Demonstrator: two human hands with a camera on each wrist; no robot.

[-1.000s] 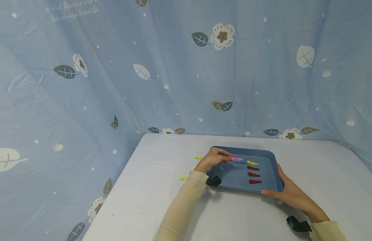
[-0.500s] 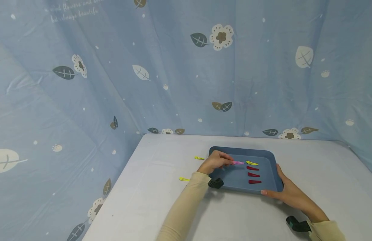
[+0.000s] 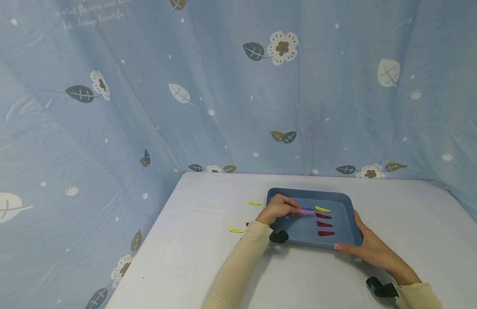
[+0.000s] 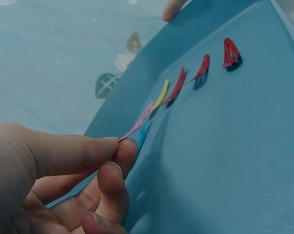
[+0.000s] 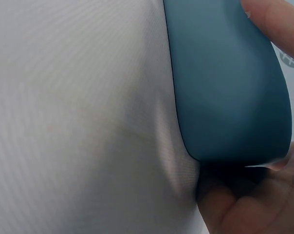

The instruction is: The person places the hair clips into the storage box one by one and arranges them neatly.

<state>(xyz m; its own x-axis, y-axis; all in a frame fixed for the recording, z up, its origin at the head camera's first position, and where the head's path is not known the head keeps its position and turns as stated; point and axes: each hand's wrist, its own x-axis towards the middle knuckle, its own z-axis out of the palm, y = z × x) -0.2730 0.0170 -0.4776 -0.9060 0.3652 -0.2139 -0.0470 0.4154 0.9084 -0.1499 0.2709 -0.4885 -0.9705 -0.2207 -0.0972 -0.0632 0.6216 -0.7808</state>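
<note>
A blue tray (image 3: 348,201) lies on the white table. My left hand (image 3: 278,209) pinches a pink hair clip (image 3: 307,211) between thumb and finger, low over the tray floor; the left wrist view shows the pink clip (image 4: 137,124) just above a blue clip (image 4: 141,137). In the tray lie that blue clip (image 3: 306,207), a yellow clip (image 3: 322,209) and three red clips (image 3: 324,224). My right hand (image 3: 363,246) grips the tray's near right corner (image 5: 234,122), thumb along the front rim.
Two yellow clips (image 3: 255,203) (image 3: 236,230) lie on the table (image 3: 207,240) left of the tray, with a red one (image 3: 247,224) partly hidden by my left sleeve. Blue patterned cloth hangs behind and to the left. The table's left edge is close.
My left hand has carried the pink clip a little lower and nearer me in the tray, to beside the blue clip. The right hand has stayed on the tray corner.
</note>
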